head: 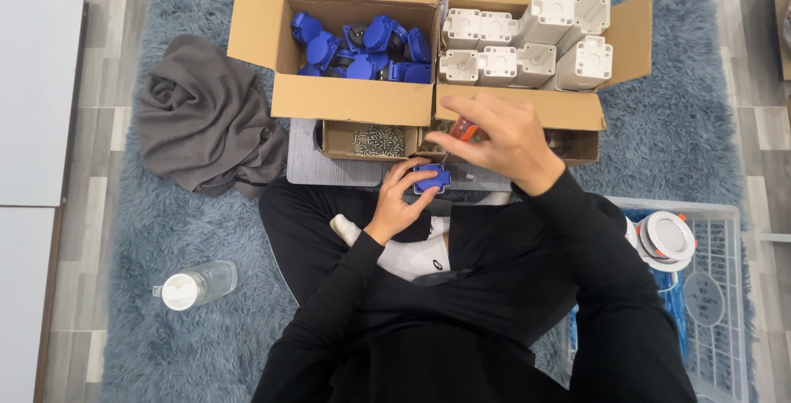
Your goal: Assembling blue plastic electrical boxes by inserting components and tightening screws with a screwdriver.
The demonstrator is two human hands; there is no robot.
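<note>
Shaggy blue-grey rug (pixel 165 230) on wood floor (pixel 99 82): cardboard boxes (pixel 354 98) just beyond fingers (pixel 482 110), grey cloth (pixel 206 123) & bottle (pixel 198 283) left, white basket (pixel 725 304) right.

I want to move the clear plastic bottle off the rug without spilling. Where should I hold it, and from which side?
Take the clear bottle around the middle of its body, coming from above. It lies on its side on the blue rug, white cap pointing left, so the round body is free on both long sides for a grip across it.

A home floor used as a makeshift assembly spot: shaggy blue-grey rug (pixel 676 139) over wood-look flooring (pixel 107 65), cardboard boxes of parts (pixel 354 98) just beyond the hands.
</note>
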